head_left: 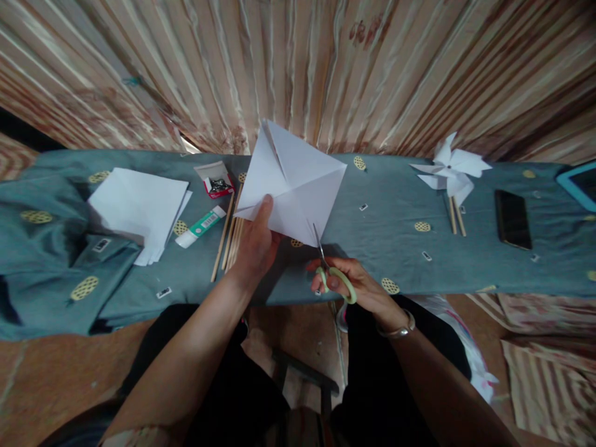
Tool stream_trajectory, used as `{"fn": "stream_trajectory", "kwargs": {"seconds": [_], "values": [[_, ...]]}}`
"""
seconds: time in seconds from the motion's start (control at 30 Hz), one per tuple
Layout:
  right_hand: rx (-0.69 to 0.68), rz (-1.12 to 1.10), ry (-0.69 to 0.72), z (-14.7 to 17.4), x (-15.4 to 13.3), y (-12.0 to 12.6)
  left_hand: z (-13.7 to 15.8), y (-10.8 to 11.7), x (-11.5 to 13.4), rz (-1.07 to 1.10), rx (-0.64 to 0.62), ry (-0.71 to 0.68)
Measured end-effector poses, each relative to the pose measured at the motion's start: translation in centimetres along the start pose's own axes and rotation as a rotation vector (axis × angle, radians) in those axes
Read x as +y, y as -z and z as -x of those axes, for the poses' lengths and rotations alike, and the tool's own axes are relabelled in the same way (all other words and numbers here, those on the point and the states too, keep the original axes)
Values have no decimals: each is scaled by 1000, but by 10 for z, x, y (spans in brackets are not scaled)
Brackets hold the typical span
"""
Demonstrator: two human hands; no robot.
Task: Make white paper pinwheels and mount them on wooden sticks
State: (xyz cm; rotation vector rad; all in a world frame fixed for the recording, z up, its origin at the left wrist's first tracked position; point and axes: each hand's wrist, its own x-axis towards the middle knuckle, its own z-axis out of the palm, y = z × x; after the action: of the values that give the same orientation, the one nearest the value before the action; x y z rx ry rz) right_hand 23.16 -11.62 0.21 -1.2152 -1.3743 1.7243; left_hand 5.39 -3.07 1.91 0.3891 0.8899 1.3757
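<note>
A square white sheet of paper, creased along its diagonals, is held above the table. My left hand grips it at the lower left, thumb on top and fingers underneath. One slit runs in from the top corner toward the middle, and another cut shows near the left corner. In my right hand are scissors with pale green handles, fingers through the loops. Their blades meet the paper at its bottom corner. Beside my left hand lie several thin wooden sticks, partly hidden by the paper and hand.
On the left are a stack of white paper, a glue stick and a small red-and-white box of metal pieces. To the right lie a paper pinwheel, a phone and a blue-edged device. A striped curtain hangs behind the table.
</note>
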Motion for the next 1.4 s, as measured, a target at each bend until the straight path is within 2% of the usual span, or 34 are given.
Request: {"fn": "stream_trajectory", "kwargs": {"seconds": [0.4, 0.77, 1.23, 1.4], "values": [[-13, 19, 10, 0, 1, 1, 2, -3, 1, -49, 53, 5], [-8, 18, 10, 1, 1, 1, 3, -5, 1, -7, 39, 2], [3, 46, 23, -2, 1, -2, 0, 3, 1, -63, 25, 34], [23, 28, 19, -3, 5, -3, 2, 3, 3, -62, 0, 4]]}}
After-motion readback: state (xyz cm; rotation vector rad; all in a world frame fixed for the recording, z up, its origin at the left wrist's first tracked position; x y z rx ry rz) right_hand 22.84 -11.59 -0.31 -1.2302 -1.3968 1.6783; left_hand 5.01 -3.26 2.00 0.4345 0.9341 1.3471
